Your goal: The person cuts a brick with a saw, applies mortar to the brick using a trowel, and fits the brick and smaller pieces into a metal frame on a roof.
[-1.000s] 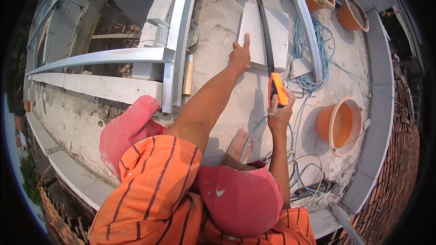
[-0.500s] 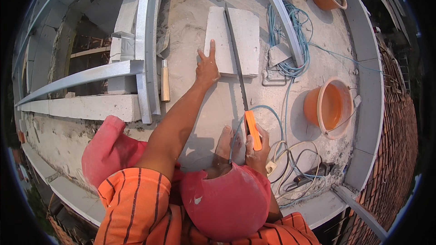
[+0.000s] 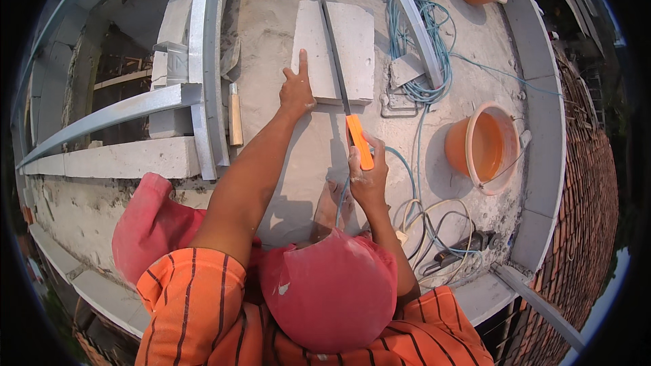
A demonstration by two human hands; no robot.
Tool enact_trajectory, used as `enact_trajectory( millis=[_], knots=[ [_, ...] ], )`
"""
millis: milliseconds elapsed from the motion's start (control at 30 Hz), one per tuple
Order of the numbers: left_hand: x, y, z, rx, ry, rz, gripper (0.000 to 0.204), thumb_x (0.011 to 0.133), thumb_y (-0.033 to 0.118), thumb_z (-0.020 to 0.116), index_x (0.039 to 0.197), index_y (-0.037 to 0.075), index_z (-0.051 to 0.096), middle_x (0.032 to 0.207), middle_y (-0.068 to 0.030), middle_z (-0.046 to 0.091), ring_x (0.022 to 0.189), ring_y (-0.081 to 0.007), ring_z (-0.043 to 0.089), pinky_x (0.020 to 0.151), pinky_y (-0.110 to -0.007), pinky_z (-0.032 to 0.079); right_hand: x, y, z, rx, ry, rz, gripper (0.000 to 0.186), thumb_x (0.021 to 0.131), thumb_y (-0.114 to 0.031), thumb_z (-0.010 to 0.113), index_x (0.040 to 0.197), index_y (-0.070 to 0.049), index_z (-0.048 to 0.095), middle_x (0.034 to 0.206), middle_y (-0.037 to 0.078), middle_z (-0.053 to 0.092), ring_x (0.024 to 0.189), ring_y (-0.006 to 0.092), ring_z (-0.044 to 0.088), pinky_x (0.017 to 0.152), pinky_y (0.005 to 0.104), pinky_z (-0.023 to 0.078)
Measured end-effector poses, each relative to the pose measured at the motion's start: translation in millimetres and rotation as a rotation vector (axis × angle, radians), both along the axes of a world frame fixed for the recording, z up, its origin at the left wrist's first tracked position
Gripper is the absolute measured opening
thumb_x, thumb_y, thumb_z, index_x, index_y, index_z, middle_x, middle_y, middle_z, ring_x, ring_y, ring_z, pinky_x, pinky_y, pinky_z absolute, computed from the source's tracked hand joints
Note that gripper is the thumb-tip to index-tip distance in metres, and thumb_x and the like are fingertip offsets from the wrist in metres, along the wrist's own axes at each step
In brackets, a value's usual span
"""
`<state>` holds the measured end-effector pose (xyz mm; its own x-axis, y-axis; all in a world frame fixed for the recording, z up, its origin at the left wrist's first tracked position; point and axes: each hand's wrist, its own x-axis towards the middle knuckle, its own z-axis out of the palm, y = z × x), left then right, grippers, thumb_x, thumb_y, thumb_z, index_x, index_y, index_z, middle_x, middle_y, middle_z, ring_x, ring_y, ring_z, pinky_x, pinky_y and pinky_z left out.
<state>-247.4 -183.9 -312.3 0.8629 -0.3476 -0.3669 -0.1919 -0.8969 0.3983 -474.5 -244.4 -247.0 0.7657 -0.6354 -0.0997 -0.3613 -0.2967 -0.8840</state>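
A pale lightweight concrete block (image 3: 357,51) lies flat on the dusty floor in front of me. My left hand (image 3: 297,91) rests along its left edge, forefinger stretched out and thumb apart; the other fingers are partly hidden. In my right hand (image 3: 369,179) is the orange handle of a handsaw (image 3: 333,44). Its long dark blade lies lengthwise across the block's top, with the tip reaching past the far edge. Whether the teeth have cut in cannot be made out.
Coiled blue hose (image 3: 434,34) and a metal frame tool (image 3: 399,107) lie right of the block. An orange bucket (image 3: 458,146) stands farther right. Metal channels (image 3: 205,61) and a wooden-handled tool (image 3: 235,118) are left. Cables (image 3: 434,234) lie near my right arm, a low block wall (image 3: 542,142) beyond.
My right hand has pushed the saw forward, so its tip now extends beyond the block's far edge. My left hand stays at the block's left side. The whole view has shifted slightly.
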Motion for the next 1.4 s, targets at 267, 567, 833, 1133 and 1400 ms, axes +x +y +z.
enact_trajectory(
  millis=[267,567,833,1133,1400],
  knots=[
    [-5,-7,4,0.011,0.0,-0.073,0.12,0.068,-0.001,0.076,0.155,0.024,-0.002,0.121,-0.0297,0.039,0.091,-0.0428,0.064,0.079,-0.042,0.056,-19,-2,-2,0.035,-0.087,-0.007,0.037,0.092,-0.009,0.059,0.126,-0.002,0.047,0.091,0.021,0.067,0.074,0.025,0.069,0.068,0.0384,0.053],
    [0,-3,2,0.015,-0.033,-0.044,0.118,0.068,0.001,0.076,0.155,0.022,-0.002,0.119,-0.0281,0.04,0.089,-0.0413,0.064,0.078,-0.042,0.056,-29,4,4,-0.096,-0.116,0.038,0.039,0.092,-0.011,0.059,0.127,-0.002,0.046,0.09,0.02,0.068,0.073,0.0273,0.069,0.065,0.0371,0.053],
    [-6,-8,3,0.054,0.003,-0.089,0.117,0.069,-0.001,0.073,0.155,0.02,-0.004,0.116,-0.0297,0.041,0.088,-0.042,0.064,0.08,-0.04,0.056,35,-12,5,-0.066,-0.069,-0.017,0.035,0.092,-0.016,0.059,0.124,-0.006,0.048,0.075,0.019,0.065,0.064,0.0318,0.066,0.061,0.0399,0.05],
    [2,-1,1,0.025,-0.012,-0.037,0.117,0.071,0.001,0.073,0.155,0.021,-0.006,0.122,-0.0327,0.039,0.092,-0.0416,0.064,0.082,-0.042,0.056,-58,14,14,0.077,-0.037,-0.009,0.034,0.095,-0.015,0.058,0.124,0.0,0.05,0.105,0.02,0.064,0.095,0.0209,0.065,0.082,0.0332,0.051],
    [-7,-13,5,0.049,0.024,-0.091,0.117,0.07,0.001,0.073,0.155,0.022,-0.006,0.119,-0.0294,0.041,0.094,-0.0405,0.064,0.083,-0.041,0.055,67,-25,-9,-0.155,-0.174,-0.009,0.034,0.093,-0.019,0.059,0.122,-0.006,0.048,0.08,0.023,0.065,0.068,0.0366,0.064,0.063,0.0433,0.048]
  ],
)
